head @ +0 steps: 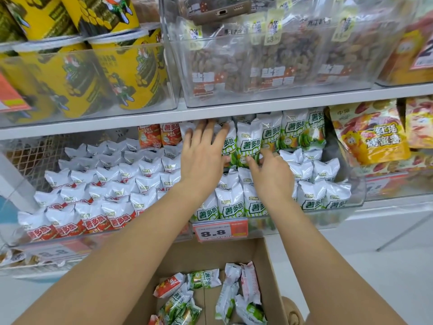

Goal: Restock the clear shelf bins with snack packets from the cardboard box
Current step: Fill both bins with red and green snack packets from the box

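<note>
Both hands were up in the green-packet bin (339, 208) at frame centre, w/ the left hand (203, 154) laid flat, fingers straight and spread, pressing the back row of green snack packets (248, 143) upright under the shelf edge. The right hand (271, 175) sat just beside it, lower right, fingers loosely bent and touching the same packets; couldn't tell if it pinched one or only nudged it. Judging by how things lay, the restock looked well along: green bin packed front to back, and the red-packet bin (93, 233) at left centre was full in rows too, w/ a few red packets stood up at its rear. What was left sat in the cardboard box (269, 266) at bottom centre: approx a dozen loose packets (203, 279), mixed green, red and one pinkish, lying on the box floor. So prob the last few handfuls remained, plus sorting by colour. Writing: packets read 薯多脆 in green-outlined letters; the orange price tag (220, 229) on the green bin's front read 8.8, and a blurred 8.8 tag showed lower left. Upper left held yellow tubs (131, 73), upper centre clear bags of nuts (264, 55); orange bags (372, 134) at right read 红瑶烤蜜薯.
</note>
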`<act>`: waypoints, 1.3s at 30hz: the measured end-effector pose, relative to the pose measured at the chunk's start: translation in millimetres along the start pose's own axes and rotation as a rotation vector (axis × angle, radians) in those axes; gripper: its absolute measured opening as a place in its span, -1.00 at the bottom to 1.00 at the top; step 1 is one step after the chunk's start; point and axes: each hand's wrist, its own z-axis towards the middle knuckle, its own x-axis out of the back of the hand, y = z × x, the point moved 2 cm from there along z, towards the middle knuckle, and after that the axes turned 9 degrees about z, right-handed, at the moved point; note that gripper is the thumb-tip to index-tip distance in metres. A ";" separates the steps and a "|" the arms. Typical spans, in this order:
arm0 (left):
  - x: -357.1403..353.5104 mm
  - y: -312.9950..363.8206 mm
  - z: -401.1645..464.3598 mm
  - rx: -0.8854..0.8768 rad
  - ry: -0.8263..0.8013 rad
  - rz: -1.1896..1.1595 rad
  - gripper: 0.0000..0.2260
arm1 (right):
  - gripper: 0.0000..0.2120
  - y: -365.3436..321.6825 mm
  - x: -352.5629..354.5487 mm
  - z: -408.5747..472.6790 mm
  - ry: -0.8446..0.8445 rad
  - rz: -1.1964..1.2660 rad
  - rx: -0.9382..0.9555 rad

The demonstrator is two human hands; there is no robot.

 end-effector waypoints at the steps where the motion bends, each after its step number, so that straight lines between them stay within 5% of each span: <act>1: 1.2 -0.7 -0.7 -0.004 -0.010 -0.011 -0.34 | -0.58 -0.4 1.0 -1.3 -0.006 0.006 0.005; 5: 8.6 -9.6 -19.0 0.002 -0.024 -0.115 -0.31 | -0.47 -6.7 8.4 -9.6 -0.054 0.017 0.063; 11: 17.1 -16.8 -53.3 0.248 -0.123 -0.356 -0.34 | -0.39 -10.8 14.0 -20.9 -0.089 0.099 0.109; 25: 0.7 -22.3 -46.3 0.087 -0.217 -0.304 -0.32 | -0.40 -4.9 20.0 -14.3 -0.084 0.225 0.063; 31: 21.3 -24.8 -79.4 0.114 -0.152 -0.398 -0.40 | -0.71 -28.0 59.4 -56.8 -0.022 0.251 0.196; 35: 47.1 -38.0 -140.8 0.176 -0.035 -0.494 -0.54 | -0.68 -35.5 67.3 -121.5 -0.232 0.202 0.256; 39: 38.1 -44.1 -229.8 0.308 -0.110 -0.582 -0.67 | -0.77 -16.5 28.6 -181.4 -0.608 -0.206 0.309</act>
